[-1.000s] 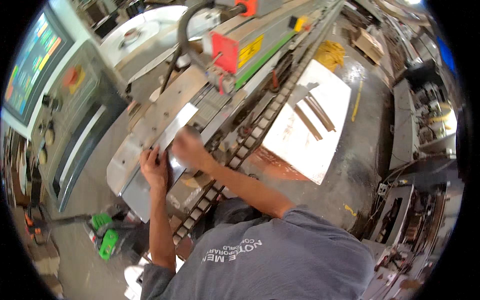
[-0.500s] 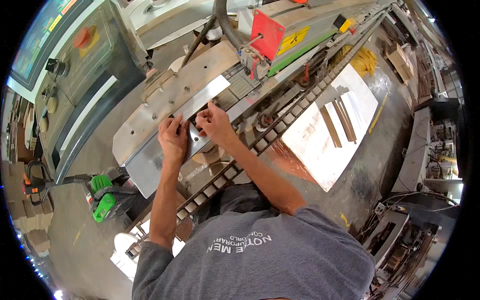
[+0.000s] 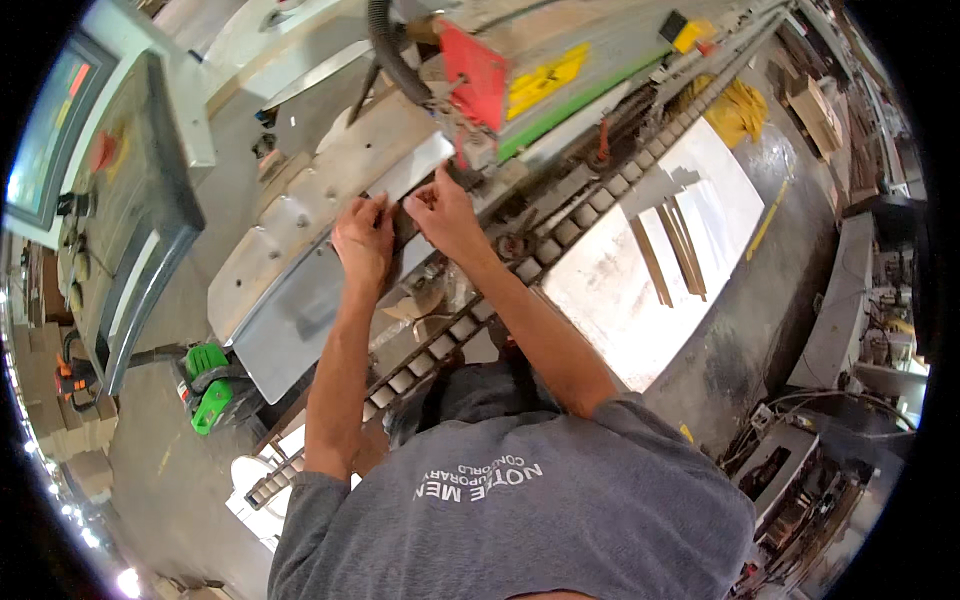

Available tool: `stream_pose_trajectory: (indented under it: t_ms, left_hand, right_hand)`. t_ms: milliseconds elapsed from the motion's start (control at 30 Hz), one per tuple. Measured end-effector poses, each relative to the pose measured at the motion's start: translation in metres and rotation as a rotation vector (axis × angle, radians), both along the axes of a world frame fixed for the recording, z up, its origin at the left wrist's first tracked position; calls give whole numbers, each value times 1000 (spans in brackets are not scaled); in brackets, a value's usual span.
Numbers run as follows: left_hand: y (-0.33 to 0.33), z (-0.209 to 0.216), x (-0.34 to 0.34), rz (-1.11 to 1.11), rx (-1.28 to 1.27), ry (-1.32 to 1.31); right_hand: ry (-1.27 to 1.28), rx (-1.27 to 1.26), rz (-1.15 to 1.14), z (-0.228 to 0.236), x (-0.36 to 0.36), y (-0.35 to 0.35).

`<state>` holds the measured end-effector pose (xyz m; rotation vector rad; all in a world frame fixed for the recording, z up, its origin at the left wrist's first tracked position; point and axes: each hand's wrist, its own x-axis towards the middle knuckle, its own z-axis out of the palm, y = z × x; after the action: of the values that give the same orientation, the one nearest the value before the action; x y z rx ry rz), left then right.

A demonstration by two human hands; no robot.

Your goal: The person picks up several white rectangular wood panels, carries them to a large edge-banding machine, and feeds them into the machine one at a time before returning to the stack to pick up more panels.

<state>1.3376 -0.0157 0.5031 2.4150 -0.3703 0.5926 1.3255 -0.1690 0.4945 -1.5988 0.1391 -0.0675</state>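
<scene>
1. The pale strip (image 3: 420, 165) is lying along the right edge of the beige bed plate (image 3: 270, 250), on the far side of the hands, with its far end pointing toward the red panel (image 3: 472, 70).
2. The left hand (image 3: 363, 240) is bending its fingers together near the strip's near end. Whether it is grasping anything cannot be told; the fingers are hiding the contact.
3. The right hand (image 3: 443, 215) is holding its fingers partly curled just right of the left hand, the index finger extending toward the far side. Its grasp likewise cannot be told.
4. The grey metal sheet (image 3: 290, 330) is lying on the near side of the bed plate, left of the left forearm.
5. The black hose (image 3: 390, 60) is hanging left of the red panel.
6. The roller track (image 3: 535, 260) is running from near left to far right, passing below the right forearm.
7. Right of the track, the white panel (image 3: 600, 320) is supporting narrow brown strips (image 3: 652, 262).
8. At far left, the screen (image 3: 55, 130) is showing colored areas.
</scene>
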Motion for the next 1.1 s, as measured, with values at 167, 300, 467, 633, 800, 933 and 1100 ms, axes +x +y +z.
stream_pose_trajectory:
  t_ms: [167,300,467,633,800,933,1100]
  left_hand:
    - [-27,-27,29,-51,-86,84]
    - [-67,-14,42,-94,-49,-16]
    - [-84,13,17,-78,-118,50]
    - [-60,13,-36,-73,-145,65]
    - [-32,0,-73,-71,-249,84]
    - [-30,23,-96,-92,-172,85]
    - [-49,29,-136,-318,-240,81]
  right_hand:
    - [-312,-108,-75,18,-51,-27]
    - [-383,-213,-132,30,-113,-87]
    - [-145,-730,-590,6,-178,-236]
    - [285,-1321,-559,-2,-200,-354]
    - [62,-1486,-484,-36,-195,-390]
    - [-60,-1298,-622,-25,-216,-375]
    - [62,-598,-658,47,-213,-258]
